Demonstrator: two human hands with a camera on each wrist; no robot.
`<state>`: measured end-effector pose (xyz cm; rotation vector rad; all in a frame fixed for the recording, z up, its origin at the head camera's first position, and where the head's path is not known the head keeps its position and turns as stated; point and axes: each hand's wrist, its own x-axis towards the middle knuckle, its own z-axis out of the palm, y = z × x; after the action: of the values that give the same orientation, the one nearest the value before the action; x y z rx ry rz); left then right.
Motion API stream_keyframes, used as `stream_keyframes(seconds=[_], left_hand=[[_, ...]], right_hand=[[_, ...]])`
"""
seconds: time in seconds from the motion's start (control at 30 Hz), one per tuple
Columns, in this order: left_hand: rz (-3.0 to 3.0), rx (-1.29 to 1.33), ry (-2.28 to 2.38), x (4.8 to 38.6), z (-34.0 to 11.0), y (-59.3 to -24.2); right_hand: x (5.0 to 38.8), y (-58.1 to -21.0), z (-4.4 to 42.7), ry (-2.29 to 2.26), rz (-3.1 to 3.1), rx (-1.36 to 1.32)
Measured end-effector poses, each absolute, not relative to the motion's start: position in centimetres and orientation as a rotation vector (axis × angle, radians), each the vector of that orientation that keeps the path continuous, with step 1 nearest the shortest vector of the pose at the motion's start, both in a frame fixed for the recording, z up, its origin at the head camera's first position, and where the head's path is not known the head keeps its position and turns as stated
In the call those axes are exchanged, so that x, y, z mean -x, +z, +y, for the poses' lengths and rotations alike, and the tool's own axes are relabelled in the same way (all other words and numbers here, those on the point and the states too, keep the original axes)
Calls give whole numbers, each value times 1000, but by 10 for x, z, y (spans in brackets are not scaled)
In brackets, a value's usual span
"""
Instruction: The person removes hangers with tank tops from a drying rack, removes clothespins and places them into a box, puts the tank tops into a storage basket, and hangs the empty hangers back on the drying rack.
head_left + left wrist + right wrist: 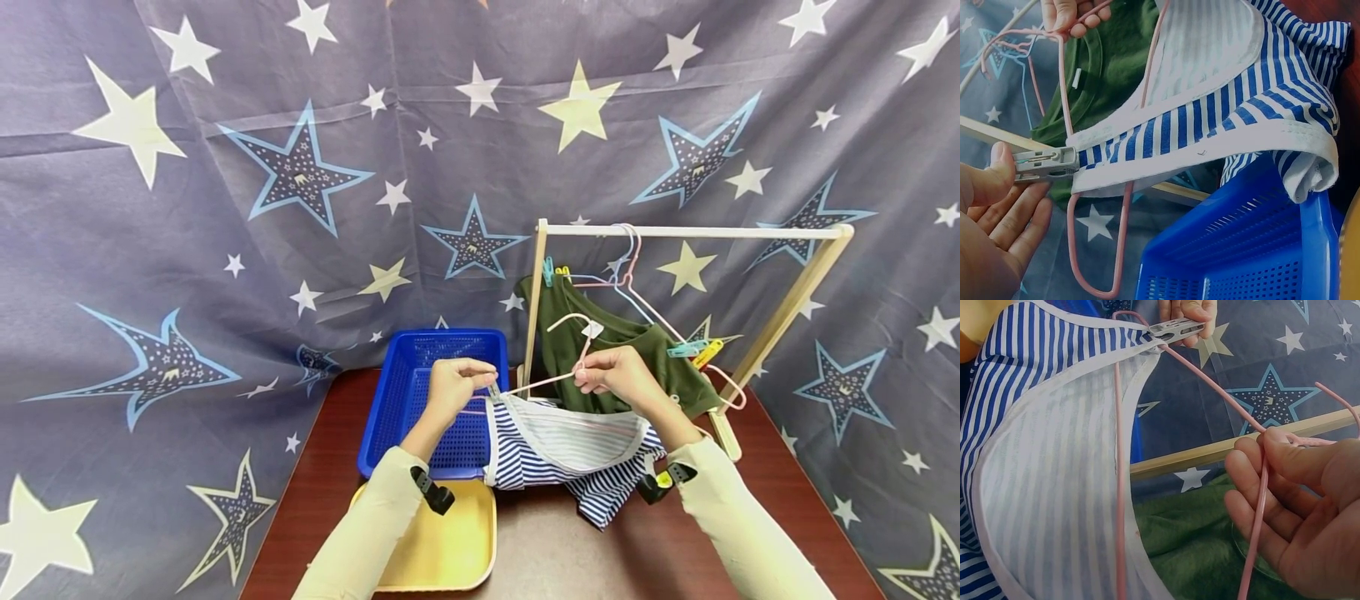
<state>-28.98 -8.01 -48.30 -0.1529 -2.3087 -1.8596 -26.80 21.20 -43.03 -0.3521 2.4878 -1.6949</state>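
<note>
A blue-and-white striped shirt (525, 450) with white trim hangs on a pink hanger (1067, 94). My left hand (452, 390) pinches a grey clothespin (1044, 164) between thumb and fingers, and its jaws sit on the shirt's shoulder strap by the hanger's end. In the right wrist view the same clothespin (1175, 330) lies across the strap beside the hanger wire. My right hand (617, 379) grips the hanger just below its hook, thumb and fingers around the wire (1262, 487). The shirt's other shoulder is partly hidden behind my right wrist.
Behind the shirt, a wooden rack (690, 232) bears a dark green garment (577, 333) on hangers, with teal (686, 349) and yellow clothespins (707, 354). To the left stand a blue basket (375, 417) and, nearer, a yellow tray (450, 542) on the brown table (570, 558).
</note>
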Motion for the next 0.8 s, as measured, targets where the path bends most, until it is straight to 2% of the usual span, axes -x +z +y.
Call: stream_keyframes(seconds=[0.8], left_hand=[[-2308, 136, -1842, 286, -96, -479]], right_hand=[[270, -434, 213, -1707, 2481, 334]])
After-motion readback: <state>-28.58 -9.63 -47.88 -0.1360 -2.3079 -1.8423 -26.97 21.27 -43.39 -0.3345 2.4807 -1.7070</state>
